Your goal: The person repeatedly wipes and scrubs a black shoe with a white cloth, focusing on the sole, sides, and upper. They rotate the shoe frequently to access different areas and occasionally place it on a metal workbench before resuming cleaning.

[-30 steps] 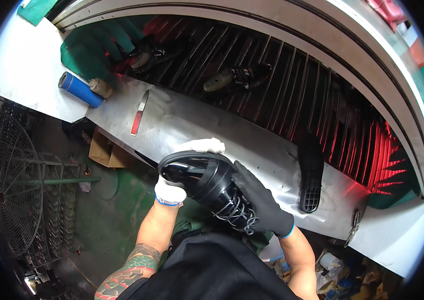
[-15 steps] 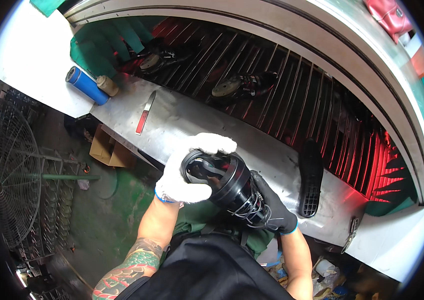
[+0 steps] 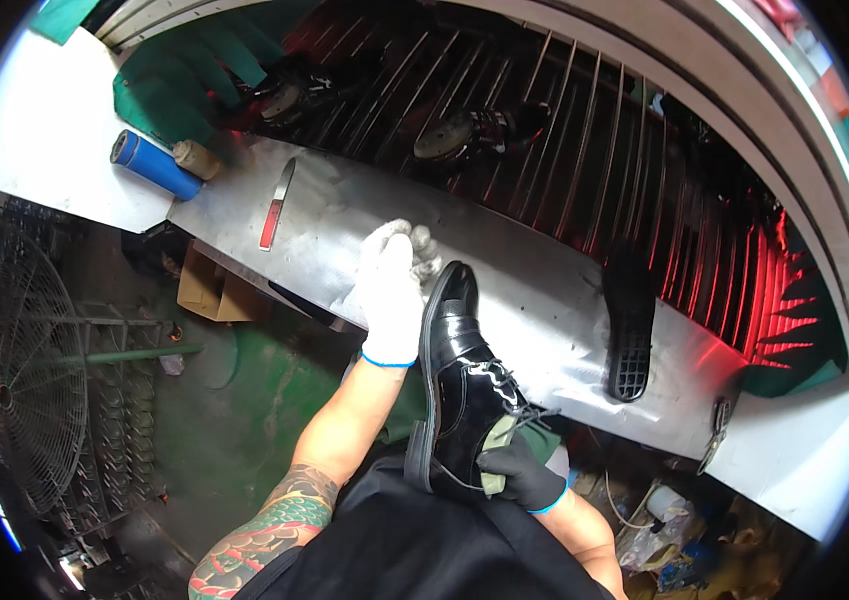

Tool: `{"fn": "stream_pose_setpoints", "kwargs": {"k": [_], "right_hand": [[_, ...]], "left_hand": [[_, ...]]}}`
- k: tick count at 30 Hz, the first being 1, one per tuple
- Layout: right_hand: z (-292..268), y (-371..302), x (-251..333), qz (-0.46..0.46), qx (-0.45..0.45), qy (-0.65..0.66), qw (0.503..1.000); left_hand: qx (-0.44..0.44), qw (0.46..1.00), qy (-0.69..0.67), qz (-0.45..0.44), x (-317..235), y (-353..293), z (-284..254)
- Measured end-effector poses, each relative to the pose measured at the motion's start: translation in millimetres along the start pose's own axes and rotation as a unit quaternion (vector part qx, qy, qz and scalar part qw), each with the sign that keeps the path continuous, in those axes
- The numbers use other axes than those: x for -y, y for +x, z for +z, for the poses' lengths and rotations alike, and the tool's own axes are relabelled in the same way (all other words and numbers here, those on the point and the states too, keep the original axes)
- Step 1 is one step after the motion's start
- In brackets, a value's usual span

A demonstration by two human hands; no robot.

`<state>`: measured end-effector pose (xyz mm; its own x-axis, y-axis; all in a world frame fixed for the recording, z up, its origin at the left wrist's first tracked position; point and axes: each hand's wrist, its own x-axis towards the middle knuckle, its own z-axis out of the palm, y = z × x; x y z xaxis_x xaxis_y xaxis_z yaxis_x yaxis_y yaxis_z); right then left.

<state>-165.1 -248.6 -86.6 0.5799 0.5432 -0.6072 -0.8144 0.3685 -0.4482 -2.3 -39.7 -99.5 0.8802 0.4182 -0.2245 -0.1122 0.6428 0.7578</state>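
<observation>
A glossy black lace-up shoe (image 3: 457,400) stands on its heel end above my lap, its toe pointing away and its sole edge turned left. My right hand (image 3: 524,476), in a dark glove, grips it at the ankle opening, where a pale green lining shows. My left hand (image 3: 390,290), in a white glove, is beside the toe on the sole side. Its fingers are partly bent, with nothing seen in them; whether its edge touches the sole I cannot tell. Loose lace ends stick out near my right hand.
A metal ledge (image 3: 344,215) bears a red-handled knife (image 3: 275,215), a blue cylinder (image 3: 156,165) and a tan spool-like piece (image 3: 196,158). A black sole (image 3: 629,330) lies at right. Other shoes (image 3: 464,135) rest on red-lit conveyor bars. A fan (image 3: 19,370) stands at left.
The shoe has turned from lying slanted to toe-away. My left hand has let go of the toe and moved to the sole side. My right hand has shifted from the laces to the ankle opening.
</observation>
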Motion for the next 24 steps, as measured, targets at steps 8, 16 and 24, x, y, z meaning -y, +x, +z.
{"fn": "stream_pose_setpoints", "kwargs": {"k": [8,16,24], "right_hand": [[-24,5,2,0.068,0.122,-0.128,0.982],[-8,3,5,0.022,0.062,-0.037,0.997],[-22,5,26,0.083,0.084,-0.065,0.991]], "left_hand": [[0.147,0.948,0.280,-0.036,6,-27,-71],[0.190,0.941,0.243,-0.138,-10,-19,-51],[0.269,0.834,0.479,-0.043,-22,6,-67]]}}
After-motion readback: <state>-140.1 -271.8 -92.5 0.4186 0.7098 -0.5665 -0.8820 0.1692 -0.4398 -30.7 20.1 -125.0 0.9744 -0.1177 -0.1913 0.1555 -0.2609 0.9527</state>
